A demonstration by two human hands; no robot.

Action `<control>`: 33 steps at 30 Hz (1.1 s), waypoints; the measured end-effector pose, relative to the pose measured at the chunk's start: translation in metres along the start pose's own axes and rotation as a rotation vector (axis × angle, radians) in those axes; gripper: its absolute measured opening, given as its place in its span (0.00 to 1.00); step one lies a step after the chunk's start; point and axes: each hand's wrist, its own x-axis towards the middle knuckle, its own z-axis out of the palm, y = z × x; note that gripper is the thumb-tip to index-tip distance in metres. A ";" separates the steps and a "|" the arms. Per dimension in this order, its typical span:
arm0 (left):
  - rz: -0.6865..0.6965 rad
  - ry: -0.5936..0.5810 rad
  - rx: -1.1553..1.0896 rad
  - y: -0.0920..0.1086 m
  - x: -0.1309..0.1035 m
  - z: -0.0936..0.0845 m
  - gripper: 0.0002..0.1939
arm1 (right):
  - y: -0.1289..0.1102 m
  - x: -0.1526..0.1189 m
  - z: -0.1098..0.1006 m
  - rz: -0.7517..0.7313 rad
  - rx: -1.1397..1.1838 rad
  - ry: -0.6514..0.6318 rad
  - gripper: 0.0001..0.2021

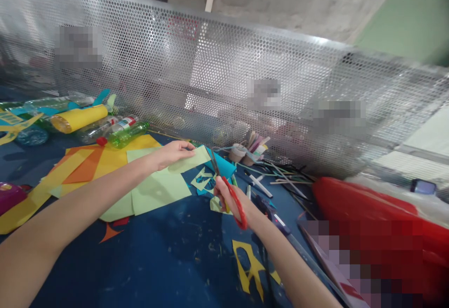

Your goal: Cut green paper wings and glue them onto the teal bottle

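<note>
Blue table (150,261) gives room at 6 o'clock. Right hand (227,195): fingers curled through red-handled scissors (235,200); pale green paper (191,160) at 10 o'clock, long axis 8-to-2, pinched by left hand (171,156), the nearer. Beyond: blue roll (223,164) at 12 o'clock, then perforated screen (140,55) as far edge.

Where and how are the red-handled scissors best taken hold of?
Probably by the red handle, coming from the near right side, where the right hand holds it. The handle points back toward the person, while the slim blades point away, beside the pale green paper in the left hand.
</note>
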 end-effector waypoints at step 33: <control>0.040 0.028 0.125 0.001 -0.001 0.008 0.13 | -0.010 -0.005 -0.005 0.001 -0.159 -0.141 0.30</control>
